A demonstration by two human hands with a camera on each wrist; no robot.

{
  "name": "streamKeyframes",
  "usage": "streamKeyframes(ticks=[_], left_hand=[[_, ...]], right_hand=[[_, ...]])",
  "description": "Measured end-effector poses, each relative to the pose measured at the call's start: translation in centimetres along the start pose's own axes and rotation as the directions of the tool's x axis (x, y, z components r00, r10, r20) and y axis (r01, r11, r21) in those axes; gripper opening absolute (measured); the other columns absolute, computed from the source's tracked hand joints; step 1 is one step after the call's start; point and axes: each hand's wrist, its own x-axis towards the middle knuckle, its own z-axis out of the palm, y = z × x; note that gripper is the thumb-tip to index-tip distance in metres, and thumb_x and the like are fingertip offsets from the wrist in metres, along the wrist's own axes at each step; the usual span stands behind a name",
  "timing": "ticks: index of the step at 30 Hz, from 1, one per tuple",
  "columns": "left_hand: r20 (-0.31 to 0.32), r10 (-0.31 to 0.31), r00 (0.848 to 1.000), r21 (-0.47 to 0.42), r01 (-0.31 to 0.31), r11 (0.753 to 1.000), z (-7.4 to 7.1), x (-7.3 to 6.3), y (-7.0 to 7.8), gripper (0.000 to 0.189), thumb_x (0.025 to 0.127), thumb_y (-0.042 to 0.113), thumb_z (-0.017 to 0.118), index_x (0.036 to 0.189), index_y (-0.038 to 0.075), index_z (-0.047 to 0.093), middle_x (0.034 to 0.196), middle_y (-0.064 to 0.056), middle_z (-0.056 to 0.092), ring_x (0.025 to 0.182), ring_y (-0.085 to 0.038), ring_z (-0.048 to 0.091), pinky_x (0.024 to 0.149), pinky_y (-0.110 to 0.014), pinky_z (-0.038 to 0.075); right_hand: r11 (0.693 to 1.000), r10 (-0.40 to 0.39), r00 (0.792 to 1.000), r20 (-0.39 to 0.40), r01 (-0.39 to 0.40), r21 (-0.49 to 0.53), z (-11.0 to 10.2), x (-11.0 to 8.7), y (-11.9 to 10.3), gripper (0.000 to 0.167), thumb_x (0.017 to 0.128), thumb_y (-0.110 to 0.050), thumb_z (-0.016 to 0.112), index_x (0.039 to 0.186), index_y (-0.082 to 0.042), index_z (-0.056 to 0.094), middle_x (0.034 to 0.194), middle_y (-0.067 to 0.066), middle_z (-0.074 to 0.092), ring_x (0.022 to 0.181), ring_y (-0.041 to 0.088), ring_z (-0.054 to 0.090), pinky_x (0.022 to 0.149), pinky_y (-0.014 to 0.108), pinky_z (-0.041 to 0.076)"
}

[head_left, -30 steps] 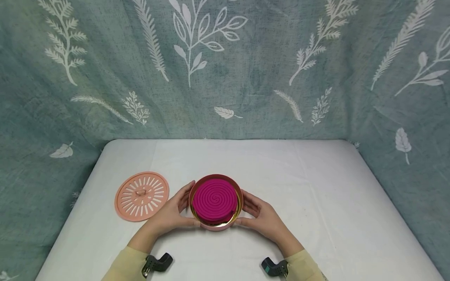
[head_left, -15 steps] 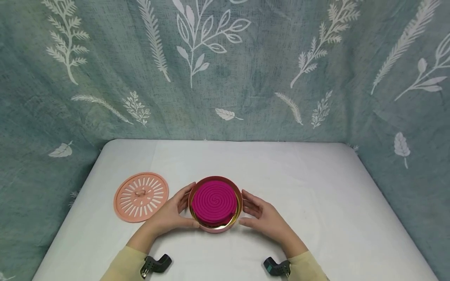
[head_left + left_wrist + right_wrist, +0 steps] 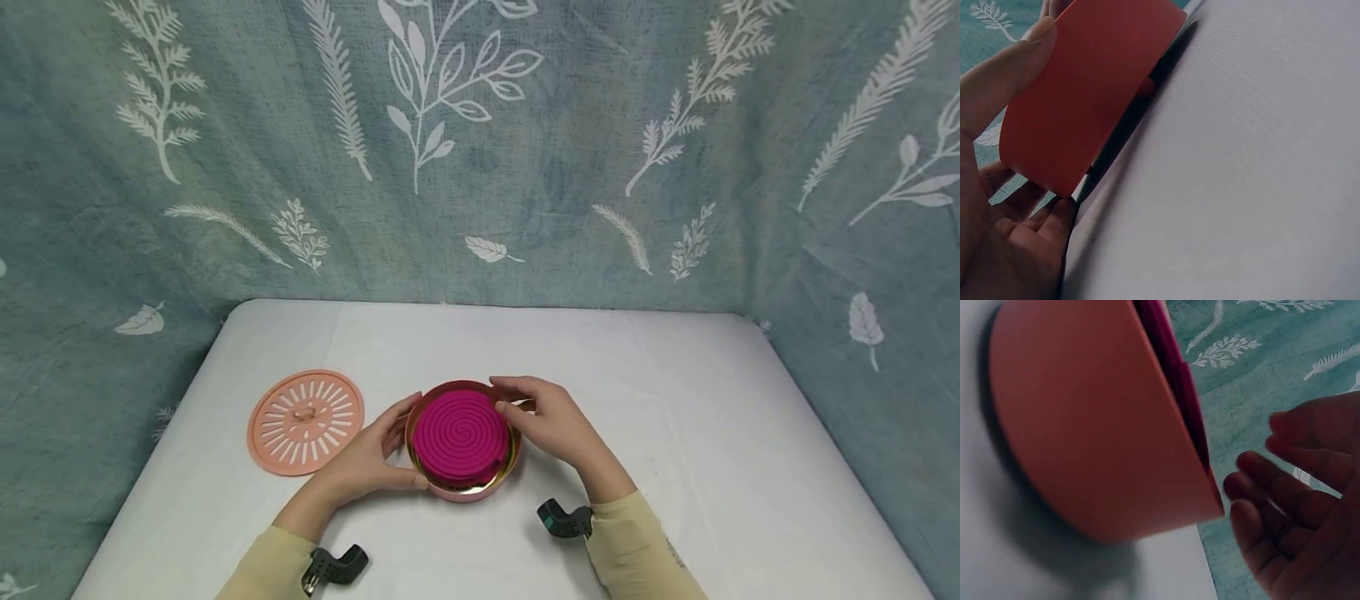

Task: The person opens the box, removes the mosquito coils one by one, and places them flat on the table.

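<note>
A round salmon-pink mosquito coil holder (image 3: 467, 495) with a gold inner wall stands at the middle of the table's near half. Magenta mosquito coils (image 3: 460, 433) sit stacked inside it, a spiral showing on top. My left hand (image 3: 367, 467) holds the holder's left side, thumb at the front and fingers behind, as the left wrist view shows against its outer wall (image 3: 1085, 87). Above the right rim hovers my right hand (image 3: 547, 421), thumb and forefinger apart near the coils' edge. In the right wrist view its loosely bent fingers (image 3: 1247, 519) hold nothing.
A slotted salmon-pink lid (image 3: 266, 437) with a small loop handle lies flat to the left, close to the left forearm. White cloth covers the table (image 3: 675, 467). A green leaf-patterned curtain (image 3: 555, 208) hangs behind it.
My right hand has let go of the holder's right side and risen over its rim, toward the coils. The left hand stays on the holder; the whole view shifts slightly.
</note>
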Motion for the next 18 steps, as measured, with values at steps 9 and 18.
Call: streamKeyframes(ticks=[9, 18], left_hand=[[0.01, 0.017, 1.0, -0.008, -0.017, 1.0, 0.1, -0.1, -0.1, 0.121, 0.061, 0.023, 0.097, 0.158, 0.024, 0.025, 0.155, 0.005, 0.033, 0.143, -0.008, 0.027, 0.114, -0.019, 0.028], [0.011, 0.007, 1.0, 0.029, -0.007, 1.0, -0.3, 0.0, -0.1, 0.122, 0.061, 0.026, 0.097, 0.158, 0.025, 0.024, 0.157, 0.008, 0.029, 0.144, -0.01, 0.027, 0.113, -0.02, 0.03]], right_hand=[[0.974, -0.062, 0.996, 0.066, 0.074, -0.216, 0.8, 0.2, -1.1, 0.041, 0.095, -0.02, 0.066, 0.135, -0.015, 0.062, 0.127, -0.001, 0.064, 0.116, 0.016, 0.059, 0.095, 0.037, 0.054], [0.969, -0.054, 0.993, 0.101, 0.076, -0.235, 1.2, 0.5, -1.2, 0.043, 0.096, -0.023, 0.065, 0.138, -0.016, 0.06, 0.131, 0.001, 0.062, 0.124, 0.021, 0.055, 0.106, 0.041, 0.047]])
